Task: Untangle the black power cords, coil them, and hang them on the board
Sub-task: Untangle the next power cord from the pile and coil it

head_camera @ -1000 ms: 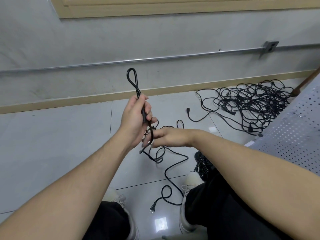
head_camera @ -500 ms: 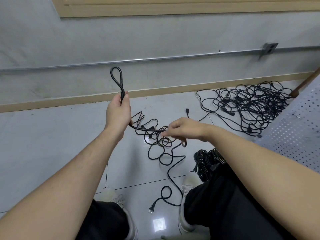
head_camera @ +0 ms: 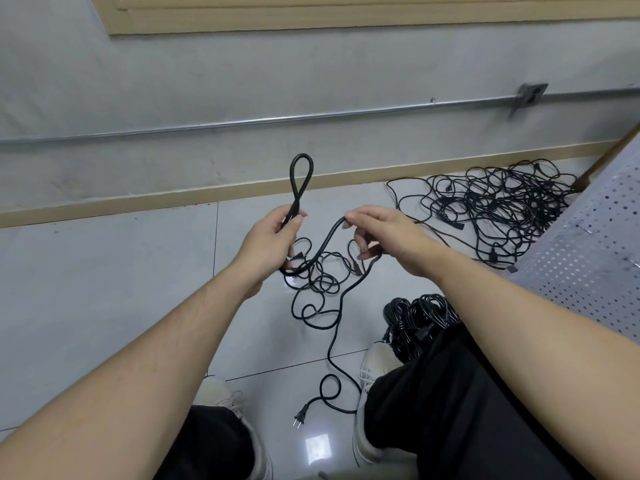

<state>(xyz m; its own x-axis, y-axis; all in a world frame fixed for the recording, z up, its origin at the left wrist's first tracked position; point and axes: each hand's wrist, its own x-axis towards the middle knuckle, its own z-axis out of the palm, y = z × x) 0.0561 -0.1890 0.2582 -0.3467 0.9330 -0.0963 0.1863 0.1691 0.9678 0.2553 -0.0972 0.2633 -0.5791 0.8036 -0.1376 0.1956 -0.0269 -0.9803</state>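
- Step in hand, as we judge it: coiling one black power cord point(head_camera: 322, 252). We're mid-coil w/ one fold made; hanging not yet begun.
- Our left hand point(head_camera: 277, 237) is closed round the cord, gripping the neck of a narrow loop point(head_camera: 300, 174) that sticks up above the fist.
- Our right hand point(head_camera: 377, 233) pinches the same cord betw. thumb & fingertips, just beside the left hand; the run betw. the hands sags in a shallow curve.
- Next move prob. calls for bringing the right-hand pinch over to the left fist to lay a 2nd loop the same size, then sliding the right hand down the slack for more. Needs the slack to feed w/o snagging.
- The cord: thin, black, flexible. Below the hands it drops into a loose heap of small loops on the tile floor point(head_camera: 104, 289), then trails toward us & ends in a two-pin plug point(head_camera: 300, 415) lying betw. our shoes.
- Risk: that floor heap looks lightly knotted; may catch as we pull.
- Bigger tangled pile of black cords point(head_camera: 498, 209) lies well apart, far right by the wall – not yet sorted.
- A bunch of coiled cords point(head_camera: 415, 315) sits by our right shoe.
- Perforated board point(head_camera: 588, 258) at the right edge; nothing seen hanging on the part in view.
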